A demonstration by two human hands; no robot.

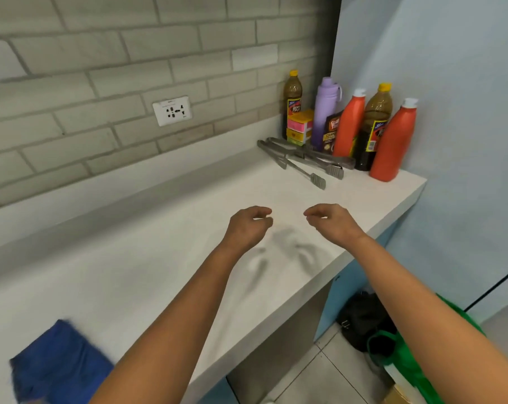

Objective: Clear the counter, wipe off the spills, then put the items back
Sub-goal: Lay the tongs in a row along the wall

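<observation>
Both my hands hover over the white counter (148, 272), side by side near its middle. My left hand (248, 225) and my right hand (333, 221) have loosely curled fingers and hold nothing. At the counter's far right end stand two orange bottles (391, 144), two dark bottles with yellow caps (373, 123), a purple flask (324, 112), a dark pouch (331, 132) and a stack of small coloured boxes (299, 126). Metal tongs (302, 160) lie in front of them. A blue cloth (57, 365) lies on the counter at the near left.
A grey brick wall with a white socket (172, 110) runs behind the counter. A pale blue wall closes the right end. On the tiled floor under the counter's right end sit a black bag (360, 319) and a green bag (404, 360).
</observation>
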